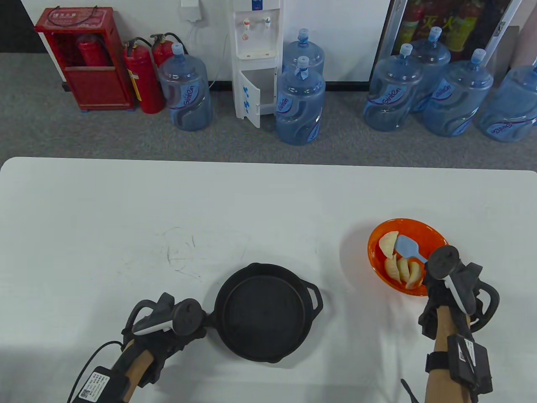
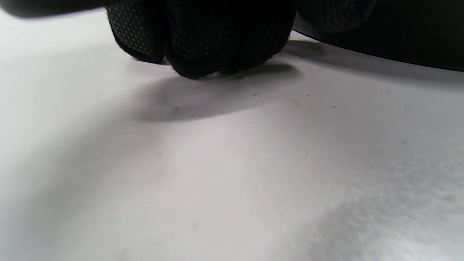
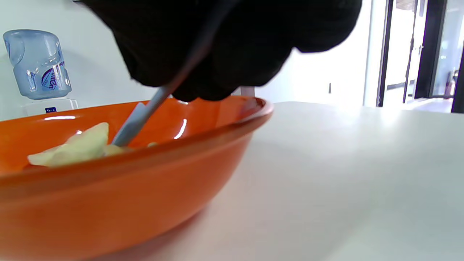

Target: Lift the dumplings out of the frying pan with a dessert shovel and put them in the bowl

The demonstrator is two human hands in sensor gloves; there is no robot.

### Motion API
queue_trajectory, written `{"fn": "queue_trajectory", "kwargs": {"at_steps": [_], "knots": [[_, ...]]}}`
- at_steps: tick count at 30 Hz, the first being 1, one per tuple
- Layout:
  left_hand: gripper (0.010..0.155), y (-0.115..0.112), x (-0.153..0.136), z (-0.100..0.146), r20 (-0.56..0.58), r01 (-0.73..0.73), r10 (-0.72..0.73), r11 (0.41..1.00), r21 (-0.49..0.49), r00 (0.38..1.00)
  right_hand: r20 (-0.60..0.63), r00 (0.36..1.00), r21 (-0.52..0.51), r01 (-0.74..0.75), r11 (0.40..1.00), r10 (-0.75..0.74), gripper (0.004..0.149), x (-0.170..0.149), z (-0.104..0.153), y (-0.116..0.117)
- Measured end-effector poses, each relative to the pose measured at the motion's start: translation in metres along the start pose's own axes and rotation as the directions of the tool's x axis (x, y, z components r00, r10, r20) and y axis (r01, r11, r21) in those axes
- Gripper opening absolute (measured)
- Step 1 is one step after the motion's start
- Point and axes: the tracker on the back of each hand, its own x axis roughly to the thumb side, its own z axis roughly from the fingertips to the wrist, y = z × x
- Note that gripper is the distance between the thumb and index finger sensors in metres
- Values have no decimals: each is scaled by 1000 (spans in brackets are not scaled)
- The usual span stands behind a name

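Nearest, the gloved left hand (image 1: 168,331) curls its grip round the handle of the empty black cast-iron frying pan (image 1: 264,312). The right hand (image 1: 440,285) pinches the pale blue dessert shovel (image 1: 409,247) over pale dumplings (image 1: 402,268) in the orange bowl (image 1: 436,239). The white tabletop (image 1: 126,218) shows faint scuffs; beyond lie grey carpet (image 1: 37,121), blue water jugs (image 1: 300,109), a white dispenser (image 1: 256,58) and red extinguishers (image 1: 144,77).

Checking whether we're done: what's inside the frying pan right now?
The frying pan shows only its bare black floor; no dumplings. Its handle is covered by the left hand. The dumplings lie in the bowl.
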Motion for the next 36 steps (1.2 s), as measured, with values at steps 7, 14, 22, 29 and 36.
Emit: {"fn": "queue_trajectory", "kwargs": {"at_steps": [7,14,22,29,36], "knots": [[54,0,0,0,-1,-1,1,1000,-1,1000,4,999,-41,-39,998,39,41,0,7,-9],[54,0,0,0,-1,-2,2,1000,-2,1000,48,999,-138,0,990,6,42,-2,27,-38],[54,0,0,0,-2,0,0,1000,-5,1000,266,962,-170,114,979,-66,42,29,70,-69],[54,0,-1,0,-2,-7,7,1000,-11,1000,464,877,-111,194,975,-122,42,71,120,-63],[54,1,-1,0,-2,-9,9,1000,-16,1000,600,793,-18,147,989,-107,41,112,156,-29]]}}
